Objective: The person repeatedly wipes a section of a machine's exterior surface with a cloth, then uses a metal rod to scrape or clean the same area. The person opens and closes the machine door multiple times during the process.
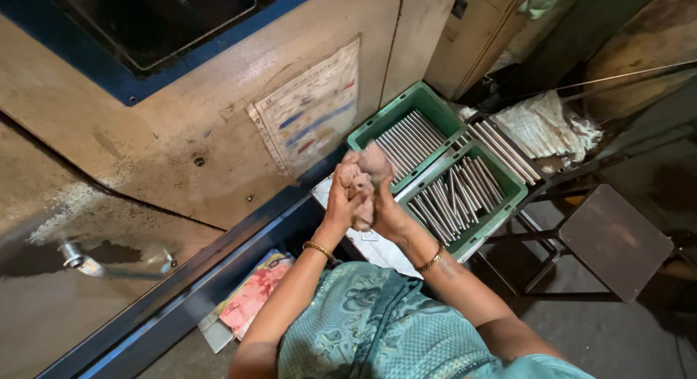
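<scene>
Seen from above, a large beige machine panel [181, 132] with blue trim fills the left, a metal handle [87, 264] at its 8 o'clock. At centre, the left hand [341, 201] and right hand [385, 208] press together, both closed around a crumpled pinkish rag [363, 177]. At their 2 o'clock sit two green trays: the far tray [377, 125] holds metal rods in a neat row, the near tray [501, 208] holds rods lying loosely crossed. Further right, more rods [508, 150] rest beside a pale cloth [544, 125]. A brown stool [617, 241] stands at 4 o'clock. Sorting looks partly done.
</scene>
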Demonstrator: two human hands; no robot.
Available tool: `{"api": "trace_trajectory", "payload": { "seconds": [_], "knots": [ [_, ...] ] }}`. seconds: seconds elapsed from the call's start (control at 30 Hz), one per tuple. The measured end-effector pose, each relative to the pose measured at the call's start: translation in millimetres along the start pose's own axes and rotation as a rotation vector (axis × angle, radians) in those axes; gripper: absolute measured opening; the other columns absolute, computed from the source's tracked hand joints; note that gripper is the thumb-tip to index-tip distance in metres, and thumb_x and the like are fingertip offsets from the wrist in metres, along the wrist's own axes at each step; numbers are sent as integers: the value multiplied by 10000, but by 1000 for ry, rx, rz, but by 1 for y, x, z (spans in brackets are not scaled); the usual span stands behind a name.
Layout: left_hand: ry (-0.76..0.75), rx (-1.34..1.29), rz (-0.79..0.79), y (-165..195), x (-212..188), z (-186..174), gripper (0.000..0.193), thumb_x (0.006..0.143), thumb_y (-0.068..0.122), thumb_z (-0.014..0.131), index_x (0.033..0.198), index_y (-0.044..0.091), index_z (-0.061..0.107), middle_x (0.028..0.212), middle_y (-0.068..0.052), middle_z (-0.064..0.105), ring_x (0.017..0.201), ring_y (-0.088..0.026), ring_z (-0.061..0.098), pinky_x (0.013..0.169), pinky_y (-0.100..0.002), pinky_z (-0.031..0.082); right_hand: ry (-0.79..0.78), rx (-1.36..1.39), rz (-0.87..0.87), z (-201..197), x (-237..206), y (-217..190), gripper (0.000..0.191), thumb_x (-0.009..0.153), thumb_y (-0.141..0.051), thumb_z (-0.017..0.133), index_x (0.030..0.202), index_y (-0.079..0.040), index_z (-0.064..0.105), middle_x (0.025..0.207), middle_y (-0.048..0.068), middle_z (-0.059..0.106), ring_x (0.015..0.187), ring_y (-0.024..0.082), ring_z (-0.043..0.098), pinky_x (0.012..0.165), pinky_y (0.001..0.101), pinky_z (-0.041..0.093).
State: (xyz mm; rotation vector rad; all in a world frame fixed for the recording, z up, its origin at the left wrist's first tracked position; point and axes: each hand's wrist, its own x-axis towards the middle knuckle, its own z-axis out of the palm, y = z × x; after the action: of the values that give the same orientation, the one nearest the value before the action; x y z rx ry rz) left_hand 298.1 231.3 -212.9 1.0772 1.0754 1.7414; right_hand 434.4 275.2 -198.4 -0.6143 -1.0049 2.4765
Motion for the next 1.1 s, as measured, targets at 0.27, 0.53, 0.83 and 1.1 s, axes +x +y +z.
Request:
{"api": "trace_trajectory", "payload": {
  "seconds": [0.27,0.53,0.83,1.1],
  "knots": [
    [276,-95,-121,16,29,-1,458,969,470,562,1215,87,613,1121,-47,692,1013,-174,657,852,-360,531,-288,-924,-102,-12,-7,-36,1025,970,-812,397,1636,-55,211,1639,160,383,1509,322,390,1186,393,380],
    [38,-533,-627,31,23,18,494,906,574,507,1134,159,649,1014,21,702,849,-143,674,642,-333,531,-240,-389,-484,28,-14,-64,1086,894,-853,353,1676,-175,25,1753,41,25,1604,277,125,1077,531,401],
    [150,-122,-364,-2,10,24,443,1062,343,657,744,54,548,591,9,526,488,-84,470,411,-240,332,96,-781,-718,5,27,-54,1070,933,-815,363,1673,-77,132,1728,164,243,1585,332,288,1275,458,265],
    [148,-212,-125,19,5,29,256,962,283,634,1059,46,633,874,12,632,729,-68,599,628,-245,514,82,-694,-495,6,23,-34,950,1028,-707,347,1647,-37,82,1724,169,128,1575,297,188,1272,414,210]
  ]
}}
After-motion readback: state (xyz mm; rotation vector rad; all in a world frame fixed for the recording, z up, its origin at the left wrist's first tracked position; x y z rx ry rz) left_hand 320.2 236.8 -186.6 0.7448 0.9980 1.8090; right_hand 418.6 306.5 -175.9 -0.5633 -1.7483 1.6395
